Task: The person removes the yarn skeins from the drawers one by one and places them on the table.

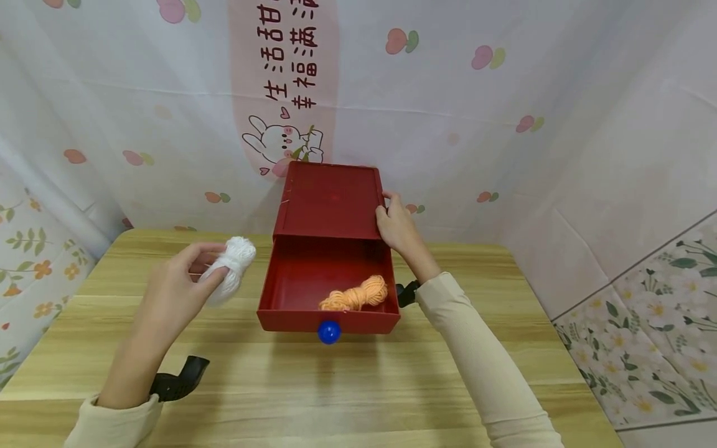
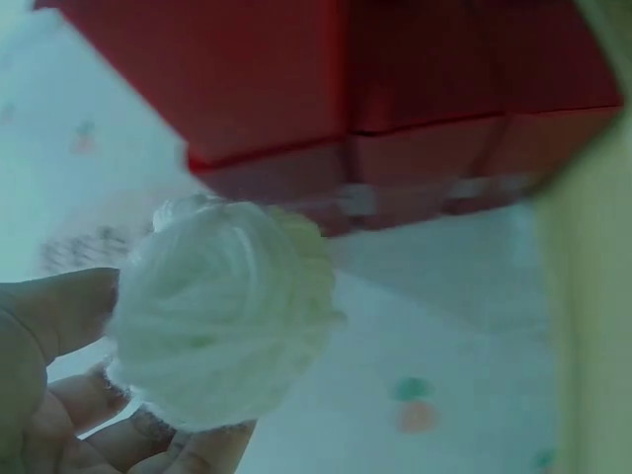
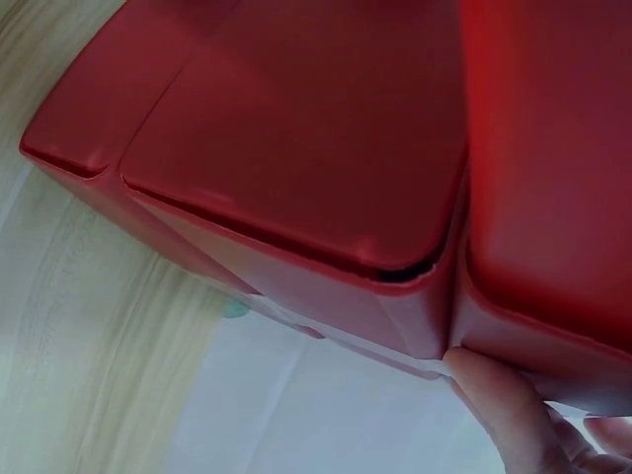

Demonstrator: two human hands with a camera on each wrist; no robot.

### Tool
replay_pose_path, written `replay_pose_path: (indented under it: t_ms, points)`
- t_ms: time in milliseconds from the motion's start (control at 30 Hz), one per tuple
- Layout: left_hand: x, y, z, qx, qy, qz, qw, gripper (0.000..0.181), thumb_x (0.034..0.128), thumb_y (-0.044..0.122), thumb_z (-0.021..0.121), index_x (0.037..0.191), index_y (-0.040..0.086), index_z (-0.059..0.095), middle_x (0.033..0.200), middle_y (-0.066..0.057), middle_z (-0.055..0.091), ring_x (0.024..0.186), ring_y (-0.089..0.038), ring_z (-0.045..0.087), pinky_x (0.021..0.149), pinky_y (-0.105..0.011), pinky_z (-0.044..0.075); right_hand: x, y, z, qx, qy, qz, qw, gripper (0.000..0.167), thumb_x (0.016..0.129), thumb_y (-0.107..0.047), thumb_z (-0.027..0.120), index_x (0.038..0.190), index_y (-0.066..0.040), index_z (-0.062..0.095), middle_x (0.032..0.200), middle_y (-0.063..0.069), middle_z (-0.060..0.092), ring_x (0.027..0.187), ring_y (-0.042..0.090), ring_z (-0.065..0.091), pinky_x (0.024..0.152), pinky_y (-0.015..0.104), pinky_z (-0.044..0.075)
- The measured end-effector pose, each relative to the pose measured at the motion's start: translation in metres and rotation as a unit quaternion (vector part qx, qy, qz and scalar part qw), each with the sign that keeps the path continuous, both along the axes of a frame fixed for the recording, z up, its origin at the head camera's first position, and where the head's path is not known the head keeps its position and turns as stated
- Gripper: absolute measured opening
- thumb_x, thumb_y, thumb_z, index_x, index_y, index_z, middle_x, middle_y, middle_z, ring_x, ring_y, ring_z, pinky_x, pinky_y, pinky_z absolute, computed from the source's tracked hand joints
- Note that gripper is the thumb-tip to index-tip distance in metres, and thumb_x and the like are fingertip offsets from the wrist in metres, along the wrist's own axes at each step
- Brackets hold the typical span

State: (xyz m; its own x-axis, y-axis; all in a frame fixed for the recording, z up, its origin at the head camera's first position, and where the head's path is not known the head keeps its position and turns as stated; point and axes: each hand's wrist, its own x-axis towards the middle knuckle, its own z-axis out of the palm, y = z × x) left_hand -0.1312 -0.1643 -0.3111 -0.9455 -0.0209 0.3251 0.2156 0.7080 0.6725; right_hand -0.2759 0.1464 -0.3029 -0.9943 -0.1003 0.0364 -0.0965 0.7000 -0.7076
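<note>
A bundle of white yarn [image 1: 238, 254] is pinched between the thumb and fingers of the left hand [image 1: 173, 289], left of the red drawer unit [image 1: 333, 202]. In the left wrist view the white bundle [image 2: 217, 316] lies against the fingers of the left hand [image 2: 59, 385]. The top drawer [image 1: 294, 267] is pulled out, with an orange yarn bundle [image 1: 354, 297] lying at its front right. On the unit's right side rests the right hand [image 1: 400, 230], its fingers at the edge. The right wrist view shows the right hand [image 3: 523, 415] touching the unit's side [image 3: 395, 316].
A blue knob [image 1: 329, 332] sticks out from the drawer's front. The unit stands at the back of a wooden table [image 1: 313, 398], close to a patterned curtain [image 1: 448, 155]. Black straps [image 1: 180, 379] are on the wrists. More closed drawers [image 3: 286, 128] lie below the pulled-out one.
</note>
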Motion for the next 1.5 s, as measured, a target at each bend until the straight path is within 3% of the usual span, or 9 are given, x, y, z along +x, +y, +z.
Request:
replay_pose_path:
  t_ms: [67,267,533,800,1067,1267,1500]
  points:
    - [-0.003,-0.006,-0.014,0.008,-0.013,0.005,0.9999,0.032,0.0856,0.008,0.065,0.116,-0.001,0.059,0.098,-0.025,0.065,0.087,-0.037,0.064,0.072,-0.042,0.054,0.000,-0.001,0.000,-0.003,0.001,0.000,1.0000,0.051,0.099,-0.025,0.027,0.146,-0.008,0.019,0.128,0.022,0.051,0.108,0.031,0.057,0.090,0.045,0.047]
    - [-0.011,-0.016,-0.055,0.041,-0.083,0.017,0.9956,0.032,0.0853,0.004,0.063,0.115,-0.005,0.059,0.097,-0.028,0.065,0.085,-0.034,0.064,0.060,-0.015,0.047,-0.001,0.000,0.000,-0.009,0.002,0.001,1.0000,0.051,0.099,-0.024,0.027,0.146,-0.007,0.019,0.128,0.023,0.051,0.109,0.032,0.057,0.090,0.045,0.047]
    - [-0.020,-0.021,-0.093,0.076,-0.198,0.023,0.9769,0.038,0.0857,0.010,0.064,0.119,-0.005,0.054,0.097,-0.027,0.064,0.083,-0.028,0.062,0.058,-0.023,0.048,0.000,0.001,0.000,-0.019,-0.002,0.004,0.9998,0.050,0.100,-0.025,0.027,0.146,-0.008,0.019,0.126,0.022,0.052,0.108,0.031,0.057,0.090,0.044,0.047]
    - [-0.025,-0.022,-0.117,0.103,-0.256,0.038,0.9606,0.042,0.0865,0.015,0.062,0.122,-0.006,0.051,0.085,-0.014,0.061,0.069,-0.011,0.053,0.055,-0.023,0.044,0.000,0.002,0.001,-0.021,-0.007,0.005,0.9997,0.050,0.100,-0.025,0.027,0.146,-0.009,0.018,0.126,0.022,0.052,0.109,0.031,0.057,0.091,0.044,0.046]
    - [-0.027,-0.023,-0.138,0.131,-0.240,0.047,0.9608,0.041,0.0819,0.016,0.065,0.113,-0.008,0.055,0.072,-0.008,0.057,0.060,-0.012,0.048,0.052,-0.025,0.041,-0.001,0.001,0.001,-0.019,-0.010,0.005,0.9998,0.051,0.100,-0.026,0.027,0.146,-0.009,0.018,0.126,0.022,0.053,0.108,0.031,0.058,0.091,0.044,0.047]
    - [-0.026,-0.022,-0.137,0.112,-0.261,0.049,0.9576,0.040,0.0851,0.014,0.059,0.115,-0.011,0.052,0.070,-0.006,0.055,0.055,-0.011,0.048,0.048,-0.024,0.042,-0.001,0.001,-0.001,-0.020,-0.006,0.004,0.9998,0.050,0.099,-0.024,0.027,0.146,-0.008,0.019,0.124,0.022,0.054,0.107,0.031,0.058,0.090,0.044,0.047]
    - [-0.026,-0.020,-0.136,0.094,-0.261,0.052,0.9595,0.037,0.0866,0.011,0.057,0.114,-0.013,0.052,0.071,-0.009,0.057,0.054,-0.009,0.049,0.048,-0.023,0.043,-0.001,0.000,0.000,-0.017,-0.007,0.002,0.9998,0.051,0.099,-0.025,0.027,0.146,-0.008,0.019,0.124,0.021,0.054,0.106,0.030,0.058,0.089,0.044,0.048]
